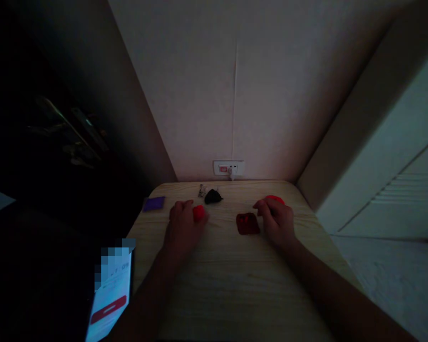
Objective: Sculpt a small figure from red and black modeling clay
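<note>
The left hand [183,225] grasps a round red lump [199,213]; right hand [278,224], grip unclear, neighbours a flat dark-red square [248,224] leftward.

Toward the far edge of the wooden table [221,275], the left hand [183,227] holds a red ball [199,212] near a black lump [213,196], the right hand [278,222] curls beside a flat dark-red piece [248,225], and a purple packet [154,204] lies by the far left corner.
</note>
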Tool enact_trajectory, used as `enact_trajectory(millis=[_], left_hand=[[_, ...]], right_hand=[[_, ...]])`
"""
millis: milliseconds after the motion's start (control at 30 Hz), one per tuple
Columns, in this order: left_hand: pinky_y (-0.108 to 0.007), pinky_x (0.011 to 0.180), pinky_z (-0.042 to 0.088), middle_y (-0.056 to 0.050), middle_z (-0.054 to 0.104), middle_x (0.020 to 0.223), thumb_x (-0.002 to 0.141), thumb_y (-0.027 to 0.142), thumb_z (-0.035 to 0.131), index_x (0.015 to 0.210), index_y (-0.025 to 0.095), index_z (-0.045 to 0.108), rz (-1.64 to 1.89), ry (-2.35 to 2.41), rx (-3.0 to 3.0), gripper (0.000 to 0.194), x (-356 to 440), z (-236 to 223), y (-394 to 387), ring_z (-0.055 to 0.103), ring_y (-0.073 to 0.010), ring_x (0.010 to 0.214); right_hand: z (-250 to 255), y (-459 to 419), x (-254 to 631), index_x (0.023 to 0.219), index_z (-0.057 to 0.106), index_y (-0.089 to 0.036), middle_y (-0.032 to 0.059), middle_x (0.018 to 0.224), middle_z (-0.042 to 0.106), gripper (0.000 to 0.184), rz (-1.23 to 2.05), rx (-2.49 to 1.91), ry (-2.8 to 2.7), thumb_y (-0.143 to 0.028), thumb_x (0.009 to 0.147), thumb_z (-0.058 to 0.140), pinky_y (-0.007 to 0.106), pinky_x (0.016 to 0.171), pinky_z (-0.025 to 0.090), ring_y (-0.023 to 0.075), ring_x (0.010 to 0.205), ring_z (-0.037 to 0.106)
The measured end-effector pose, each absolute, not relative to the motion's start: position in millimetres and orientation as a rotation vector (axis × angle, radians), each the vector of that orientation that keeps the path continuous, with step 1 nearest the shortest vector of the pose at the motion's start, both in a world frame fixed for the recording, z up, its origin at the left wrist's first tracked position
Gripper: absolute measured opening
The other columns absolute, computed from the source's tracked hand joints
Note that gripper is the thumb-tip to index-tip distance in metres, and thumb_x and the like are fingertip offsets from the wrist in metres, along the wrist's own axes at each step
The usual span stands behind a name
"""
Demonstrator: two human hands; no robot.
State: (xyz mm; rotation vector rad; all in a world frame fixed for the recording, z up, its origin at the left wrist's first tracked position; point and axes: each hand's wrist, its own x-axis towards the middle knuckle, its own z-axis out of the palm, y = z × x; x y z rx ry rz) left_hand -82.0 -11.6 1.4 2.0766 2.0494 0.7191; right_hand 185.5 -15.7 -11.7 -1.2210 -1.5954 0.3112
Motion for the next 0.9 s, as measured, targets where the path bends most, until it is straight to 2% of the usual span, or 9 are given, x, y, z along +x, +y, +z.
enact_trajectory(millis=[167, 333, 533, 633, 733, 833, 900], left_hand=[[-0.046, 0.104, 0.048, -0.016, 0.068, 0.114, 0.097, 0.034, 0.052, 0.115, 0.015, 0.065, 0.607, 1.966, 2.201, 0.029, -80.9, -9.7, -3.9, 0.064, -0.0329, 0.114], [-0.044, 0.096, 0.051, -0.018, 0.073, 0.106, 0.102, 0.035, 0.042, 0.106, 0.015, 0.061, 0.668, 1.967, 2.067, 0.027, -79.0, 1.9, -6.3, 0.069, -0.0328, 0.105], [-0.044, 0.088, 0.053, -0.016, 0.074, 0.096, 0.102, 0.036, 0.042, 0.108, 0.016, 0.057, 0.676, 1.976, 1.985, 0.026, -74.4, 15.2, -12.1, 0.072, -0.0336, 0.098], [-0.044, 0.087, 0.054, -0.014, 0.074, 0.102, 0.100, 0.040, 0.046, 0.113, 0.018, 0.056, 0.926, 1.897, 1.926, 0.027, -71.3, 23.0, -15.2, 0.072, -0.0317, 0.095], [-0.041, 0.082, 0.056, -0.010, 0.073, 0.109, 0.094, 0.046, 0.058, 0.115, 0.022, 0.057, 1.224, 1.687, 1.748, 0.032, -60.9, 35.5, -12.2, 0.071, -0.0262, 0.088], [-0.038, 0.083, 0.057, -0.007, 0.072, 0.109, 0.082, 0.040, 0.072, 0.109, 0.022, 0.058, 1.420, 1.465, 1.549, 0.035, -42.7, 43.9, 1.5, 0.070, -0.0231, 0.092], [-0.035, 0.076, 0.057, -0.006, 0.071, 0.103, 0.073, 0.032, 0.075, 0.104, 0.022, 0.056, 1.473, 1.312, 1.390, 0.038, -30.0, 40.8, 13.0, 0.070, -0.0213, 0.086]], right_hand=[[-17.0, -10.6, 186.8, 0.075, 0.071, -0.020, 0.0014, 0.062, 0.062, 0.039, 0.416, -1.247, -1.430, -0.040, 0.101, 0.051, 0.029, 0.059, 0.047, 0.0188, 0.063, 0.062], [-22.5, -7.5, 186.4, 0.076, 0.072, -0.019, 0.0008, 0.063, 0.061, 0.039, 0.479, -1.245, -1.397, -0.042, 0.101, 0.052, 0.028, 0.058, 0.045, 0.0178, 0.063, 0.060], [-20.1, -8.5, 183.6, 0.075, 0.071, -0.019, 0.0003, 0.061, 0.059, 0.039, 0.527, -1.220, -1.368, -0.040, 0.101, 0.051, 0.028, 0.056, 0.043, 0.0170, 0.061, 0.058], [-21.0, -8.0, 183.3, 0.076, 0.072, -0.019, 0.0008, 0.062, 0.060, 0.039, 0.541, -1.197, -1.348, -0.041, 0.101, 0.051, 0.027, 0.055, 0.043, 0.0170, 0.062, 0.058], [-23.4, -7.2, 184.0, 0.076, 0.072, -0.019, 0.0011, 0.063, 0.060, 0.041, 0.561, -1.169, -1.336, -0.043, 0.102, 0.050, 0.027, 0.054, 0.042, 0.0167, 0.061, 0.058], [-24.5, -6.7, 185.8, 0.078, 0.073, -0.020, 0.0015, 0.065, 0.060, 0.042, 0.570, -1.156, -1.330, -0.045, 0.102, 0.050, 0.026, 0.053, 0.042, 0.0168, 0.062, 0.058], [-23.9, -6.7, 187.4, 0.080, 0.074, -0.020, 0.0016, 0.065, 0.061, 0.040, 0.568, -1.160, -1.326, -0.044, 0.102, 0.051, 0.026, 0.053, 0.042, 0.0169, 0.063, 0.058]])
